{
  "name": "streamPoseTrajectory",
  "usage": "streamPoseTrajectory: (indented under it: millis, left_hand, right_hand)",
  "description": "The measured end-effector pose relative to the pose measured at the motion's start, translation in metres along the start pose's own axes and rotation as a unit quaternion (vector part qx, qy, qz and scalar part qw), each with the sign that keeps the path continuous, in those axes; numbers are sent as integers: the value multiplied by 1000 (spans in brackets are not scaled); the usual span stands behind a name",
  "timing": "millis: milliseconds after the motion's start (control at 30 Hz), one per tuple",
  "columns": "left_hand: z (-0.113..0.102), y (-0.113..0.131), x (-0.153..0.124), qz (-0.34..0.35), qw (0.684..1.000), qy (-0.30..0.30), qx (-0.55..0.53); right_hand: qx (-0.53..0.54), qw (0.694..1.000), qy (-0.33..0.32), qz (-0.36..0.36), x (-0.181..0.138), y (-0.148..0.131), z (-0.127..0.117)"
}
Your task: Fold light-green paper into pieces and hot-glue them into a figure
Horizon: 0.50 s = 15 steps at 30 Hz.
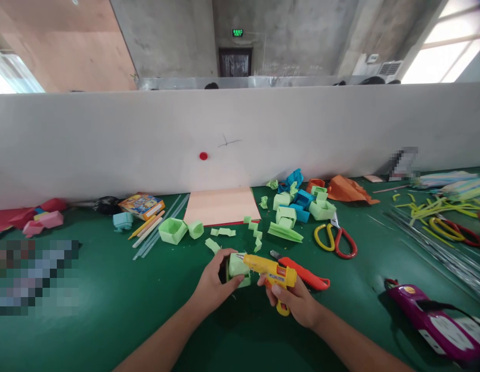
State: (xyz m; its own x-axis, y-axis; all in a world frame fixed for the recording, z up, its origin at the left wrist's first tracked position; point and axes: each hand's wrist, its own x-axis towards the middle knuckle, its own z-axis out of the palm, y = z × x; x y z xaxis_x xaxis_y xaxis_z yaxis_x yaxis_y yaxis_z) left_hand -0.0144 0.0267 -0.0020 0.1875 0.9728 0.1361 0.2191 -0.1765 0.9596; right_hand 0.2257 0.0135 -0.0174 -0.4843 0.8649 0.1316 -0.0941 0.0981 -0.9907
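My left hand (216, 279) is closed around a small light-green folded paper box (237, 265) above the green table. In my right hand (297, 299) is a yellow glue gun (268, 268), its nozzle pointing left and meeting the top of the paper box in this view; whether it touches cannot be made out. Just behind the glue gun lies a red-handled utility knife (305, 273). Light-green paper strips (223, 232) are scattered beyond my hands, and two more green paper boxes (173, 231) stand to the left of them.
Scissors (336, 237) with yellow and red handles lie right of centre, near green and blue folded paper pieces (302, 199). Pale paper sheets (222, 206) rest by the white partition (146, 134). Glue sticks (158, 232) lie left. A purple device (433, 320) with a black cord sits at right.
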Motion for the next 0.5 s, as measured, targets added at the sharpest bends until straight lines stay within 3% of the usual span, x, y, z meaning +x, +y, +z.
streamPoseTrajectory:
  millis: [500]
  left_hand:
    - [0,4,0,0,1000,-3,6]
  right_hand:
    - [-8,1000,8,5,-4,1,-2]
